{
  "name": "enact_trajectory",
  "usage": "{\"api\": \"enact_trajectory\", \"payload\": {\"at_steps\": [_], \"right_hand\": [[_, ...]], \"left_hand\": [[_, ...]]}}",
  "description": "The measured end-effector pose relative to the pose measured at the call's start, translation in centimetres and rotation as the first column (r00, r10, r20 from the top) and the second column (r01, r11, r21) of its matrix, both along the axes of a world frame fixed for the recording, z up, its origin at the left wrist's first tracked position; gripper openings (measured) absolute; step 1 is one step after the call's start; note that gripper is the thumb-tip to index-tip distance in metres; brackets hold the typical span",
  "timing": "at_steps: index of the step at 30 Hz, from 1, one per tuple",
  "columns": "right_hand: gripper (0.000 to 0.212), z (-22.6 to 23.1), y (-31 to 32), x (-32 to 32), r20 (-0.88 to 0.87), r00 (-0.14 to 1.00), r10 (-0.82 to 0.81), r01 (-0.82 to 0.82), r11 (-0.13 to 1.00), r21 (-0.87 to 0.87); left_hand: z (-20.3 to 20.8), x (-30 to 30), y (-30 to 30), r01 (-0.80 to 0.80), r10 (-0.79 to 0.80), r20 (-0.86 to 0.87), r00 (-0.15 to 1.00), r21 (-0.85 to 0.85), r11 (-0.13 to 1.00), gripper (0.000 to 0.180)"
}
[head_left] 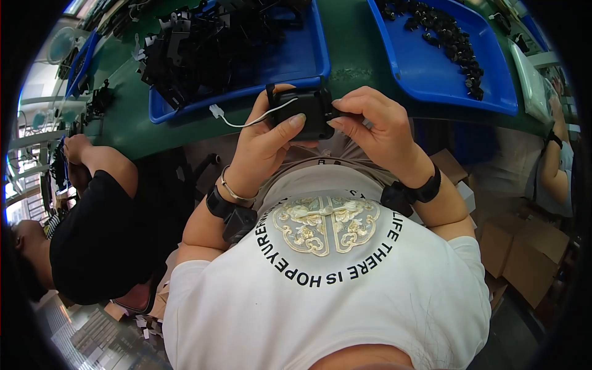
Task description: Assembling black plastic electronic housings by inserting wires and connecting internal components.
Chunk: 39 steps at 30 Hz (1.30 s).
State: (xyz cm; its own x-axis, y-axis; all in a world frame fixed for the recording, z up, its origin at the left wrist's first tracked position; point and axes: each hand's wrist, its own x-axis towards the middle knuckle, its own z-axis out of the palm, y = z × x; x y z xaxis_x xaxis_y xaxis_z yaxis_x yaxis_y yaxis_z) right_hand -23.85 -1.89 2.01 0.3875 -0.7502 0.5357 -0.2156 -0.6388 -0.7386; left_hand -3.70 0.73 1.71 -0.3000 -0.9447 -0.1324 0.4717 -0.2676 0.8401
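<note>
My left hand grips a black plastic housing, its thumb pressed on the face and the fingers behind. From the housing a thin white cable runs left across my hand to a small white connector. At the housing's right edge, my right hand pinches with thumb and forefinger, touching or nearly touching a small dark part there; what lies in the pinch is too small to make out. Just beyond my hands stands a blue tray heaped with black parts.
A second blue tray with small black pieces sits at the right of the green table. Beside it lies a clear plastic bag. Cardboard boxes stand below right. A person in black works at left; another person's arm shows at right.
</note>
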Motion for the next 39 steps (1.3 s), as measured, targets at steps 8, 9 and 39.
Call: {"api": "enact_trajectory", "payload": {"at_steps": [8,9,39], "right_hand": [[0.020,-0.8,-0.2,-0.2,-0.131,0.991,-0.025,0.040,0.993,0.111],[0.022,-1.1,-0.2,0.0,-0.103,0.994,-0.028,0.051,0.972,0.230],[0.021,-1.2,0.5,0.5,0.084,0.996,-0.033,0.023,0.993,0.112]], "left_hand": [[-0.1,-0.5,0.0,-0.014,0.022,0.069,0.997,-0.120,0.993,0.048],[-0.2,-0.6,0.1,-0.032,0.042,0.069,0.997,-0.137,0.990,0.048],[-0.9,-0.2,0.1,-0.103,0.101,-0.040,0.994,-0.040,0.994,0.048]]}}
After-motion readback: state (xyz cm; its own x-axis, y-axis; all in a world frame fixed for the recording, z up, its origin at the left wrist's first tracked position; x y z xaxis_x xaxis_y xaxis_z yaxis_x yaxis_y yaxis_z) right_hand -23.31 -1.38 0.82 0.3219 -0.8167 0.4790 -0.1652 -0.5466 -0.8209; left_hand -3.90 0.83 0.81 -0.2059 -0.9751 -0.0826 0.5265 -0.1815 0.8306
